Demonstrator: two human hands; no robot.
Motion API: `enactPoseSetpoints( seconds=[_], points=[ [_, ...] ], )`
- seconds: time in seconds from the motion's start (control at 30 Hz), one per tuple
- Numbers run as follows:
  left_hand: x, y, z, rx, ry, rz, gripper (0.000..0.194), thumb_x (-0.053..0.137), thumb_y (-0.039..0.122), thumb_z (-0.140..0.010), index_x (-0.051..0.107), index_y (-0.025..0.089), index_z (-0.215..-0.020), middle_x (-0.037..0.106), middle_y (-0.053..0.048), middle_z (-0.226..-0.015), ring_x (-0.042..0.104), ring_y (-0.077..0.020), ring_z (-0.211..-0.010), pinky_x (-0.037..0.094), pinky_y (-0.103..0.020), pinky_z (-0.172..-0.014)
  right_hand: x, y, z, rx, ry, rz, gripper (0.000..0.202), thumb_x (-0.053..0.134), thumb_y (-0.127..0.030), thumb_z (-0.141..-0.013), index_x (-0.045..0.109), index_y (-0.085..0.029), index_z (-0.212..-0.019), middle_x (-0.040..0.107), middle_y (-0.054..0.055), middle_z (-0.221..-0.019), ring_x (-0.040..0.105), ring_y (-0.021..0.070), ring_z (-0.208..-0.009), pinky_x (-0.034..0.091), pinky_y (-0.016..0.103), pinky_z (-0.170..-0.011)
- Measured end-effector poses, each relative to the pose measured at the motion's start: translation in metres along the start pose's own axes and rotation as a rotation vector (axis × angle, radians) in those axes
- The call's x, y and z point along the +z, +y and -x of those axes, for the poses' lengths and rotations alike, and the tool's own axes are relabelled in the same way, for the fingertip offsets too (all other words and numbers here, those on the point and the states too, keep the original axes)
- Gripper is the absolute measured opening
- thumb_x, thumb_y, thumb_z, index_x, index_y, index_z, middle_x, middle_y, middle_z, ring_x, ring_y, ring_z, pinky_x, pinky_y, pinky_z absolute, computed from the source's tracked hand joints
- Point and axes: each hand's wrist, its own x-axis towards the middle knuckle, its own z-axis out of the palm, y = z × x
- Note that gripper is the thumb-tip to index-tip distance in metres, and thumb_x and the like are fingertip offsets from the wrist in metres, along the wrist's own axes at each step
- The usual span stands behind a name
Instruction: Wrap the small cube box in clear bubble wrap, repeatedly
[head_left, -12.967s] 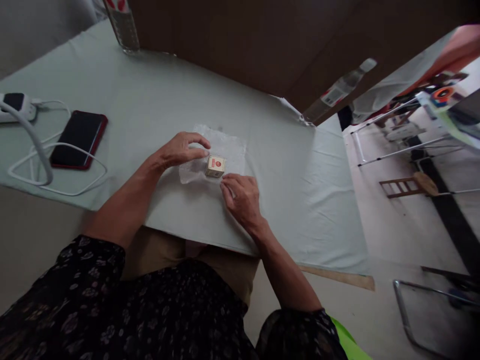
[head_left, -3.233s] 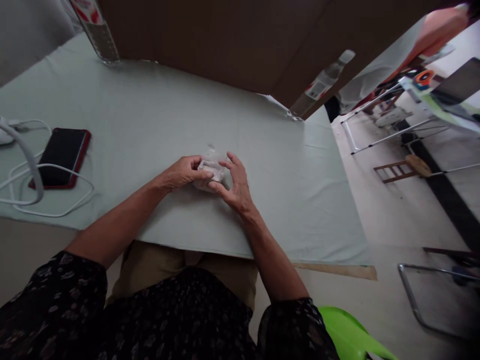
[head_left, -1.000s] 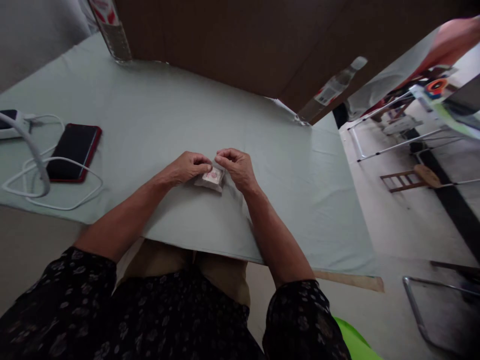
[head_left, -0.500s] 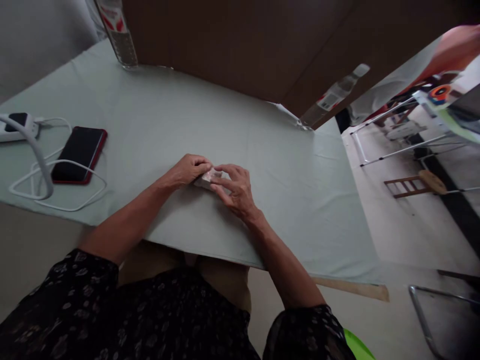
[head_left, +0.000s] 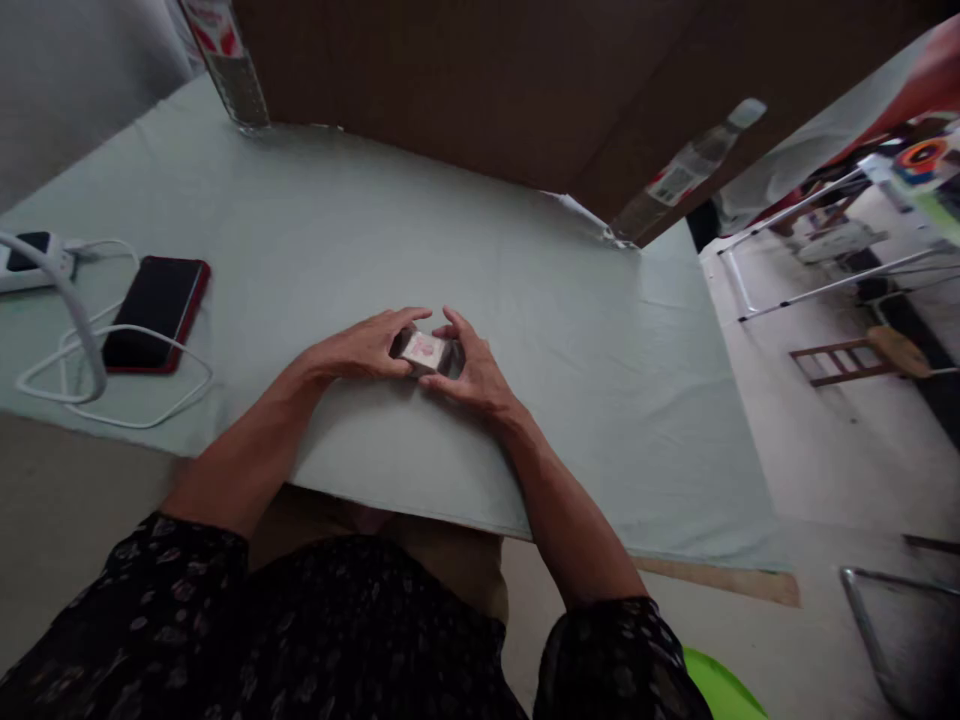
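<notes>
A small pale box with a pinkish mark (head_left: 424, 349) lies between my two hands near the front of the cloth-covered table (head_left: 570, 350). My left hand (head_left: 375, 343) curves round its left end, thumb and fingers on either side of it. Round the right end bends my right hand (head_left: 471, 368), its thumb low by the near edge and its fingertips above the far side. The hands are apart, and the box's top shows between them. Both hands seem to hold it by its ends.
A black phone with a red case (head_left: 157, 313), a white cable (head_left: 150, 420) and a power strip (head_left: 34, 262) lie at the left. A large brown board (head_left: 450, 90) stands at the back, with clear bottles (head_left: 232, 75) (head_left: 686, 170) at both ends.
My left hand has opened wider around the left end, and my right hand's fingers have spread round the right end. More of the box's top shows. The view has shifted slightly.
</notes>
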Motion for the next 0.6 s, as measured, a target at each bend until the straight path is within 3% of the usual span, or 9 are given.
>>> enactPoseSetpoints(
  seconds=[0.1,0.23,0.37,0.5,0.6],
  points=[
    [0.010,0.006,-0.004,-0.010,0.101,-0.070,0.084,0.063,0.032,-0.069,0.043,0.012,-0.148,0.063,-0.014,-0.127,0.061,-0.0284,-0.109,0.048,-0.039,-0.097,0.003,-0.002,-0.002,0.007,0.115,0.019,0.092,0.072,-0.057,-0.080,0.030,-0.024,-0.156,0.066,0.013,-0.126,0.062,0.0306,-0.119,0.042,0.052,-0.108],
    [0.013,0.001,-0.006,0.007,0.119,-0.092,0.083,0.063,0.033,-0.069,0.044,0.012,-0.147,0.059,-0.016,-0.134,0.056,-0.0315,-0.120,0.044,-0.043,-0.104,0.004,-0.001,-0.003,0.010,0.119,0.001,0.089,0.073,-0.059,-0.078,0.038,-0.024,-0.151,0.064,0.014,-0.131,0.059,0.0326,-0.123,0.040,0.054,-0.110],
    [0.006,-0.010,-0.005,-0.019,0.101,0.135,0.089,0.065,0.033,-0.069,0.037,0.015,-0.152,0.053,-0.018,-0.142,0.055,-0.0321,-0.124,0.044,-0.045,-0.104,0.000,0.003,0.001,0.101,0.149,-0.218,0.085,0.070,-0.070,-0.076,0.044,-0.028,-0.146,0.056,0.014,-0.144,0.054,0.0325,-0.132,0.043,0.053,-0.109],
    [-0.001,-0.017,-0.004,-0.096,0.142,0.333,0.089,0.059,0.026,-0.067,0.036,0.014,-0.152,0.056,-0.018,-0.138,0.057,-0.0298,-0.121,0.045,-0.045,-0.103,-0.004,0.012,0.005,0.217,0.340,-0.397,0.071,0.064,-0.071,-0.081,0.052,-0.027,-0.136,0.059,0.014,-0.139,0.060,0.0294,-0.124,0.047,0.051,-0.106],
    [-0.002,-0.022,-0.005,-0.069,0.126,0.446,0.090,0.058,0.025,-0.064,0.037,0.014,-0.151,0.058,-0.018,-0.137,0.056,-0.0301,-0.123,0.042,-0.047,-0.105,-0.004,0.019,0.005,0.213,0.376,-0.408,0.071,0.065,-0.071,-0.079,0.053,-0.026,-0.133,0.061,0.014,-0.135,0.063,0.0280,-0.119,0.049,0.050,-0.103]
  ],
)
